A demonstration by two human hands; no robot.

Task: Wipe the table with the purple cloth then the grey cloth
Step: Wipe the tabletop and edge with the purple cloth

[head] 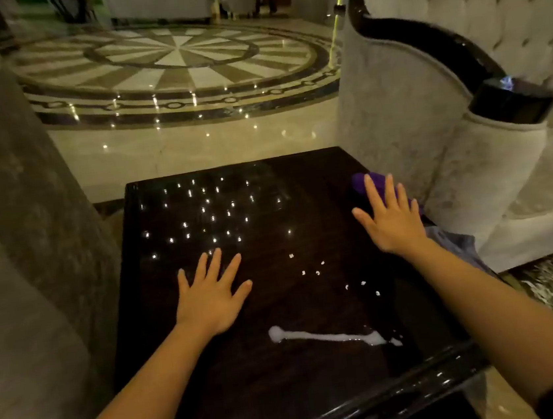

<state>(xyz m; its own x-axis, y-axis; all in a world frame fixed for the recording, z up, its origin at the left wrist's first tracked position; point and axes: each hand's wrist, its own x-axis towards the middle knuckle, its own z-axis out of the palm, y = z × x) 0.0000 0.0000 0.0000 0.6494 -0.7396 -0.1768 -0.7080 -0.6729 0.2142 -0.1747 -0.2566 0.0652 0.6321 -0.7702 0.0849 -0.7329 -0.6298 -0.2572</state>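
A dark glossy wooden table point(189, 364) fills the middle of the head view. A white liquid streak point(331, 335) lies near its front edge, with small white droplets point(316, 272) beyond it. The purple cloth point(360, 182) lies at the table's right edge, partly hidden under my right hand point(391, 220), whose fingers are spread flat over it. My left hand point(208, 292) rests open and flat on the table's middle, holding nothing. A grey cloth point(455, 247) lies at the right edge, just behind my right wrist.
A pale tufted armchair point(426, 88) stands close on the right, touching the table's side. A grey upholstered chair point(9, 205) stands on the left. Polished marble floor point(176, 69) with a round inlay stretches beyond the table's far edge.
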